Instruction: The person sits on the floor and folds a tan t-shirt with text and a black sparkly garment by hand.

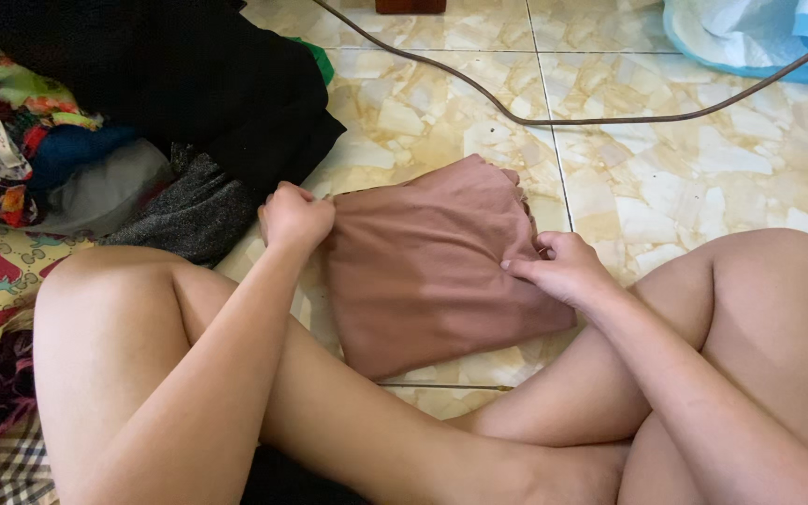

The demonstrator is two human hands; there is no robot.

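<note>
On floor tiles [703, 168], left hand [294, 220] and right hand [565, 269] pinch brown cloth [423, 271] edges (bare tile beyond).

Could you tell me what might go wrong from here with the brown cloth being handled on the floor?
The left hand grips one edge of the brown cloth and the right hand only pinches the other, so the flattened cloth could slip and crease. The heap of clothes lies close to the left hand and might tumble or get mixed in. The cable runs across the tiled floor just beyond the cloth and could snag it.
</note>
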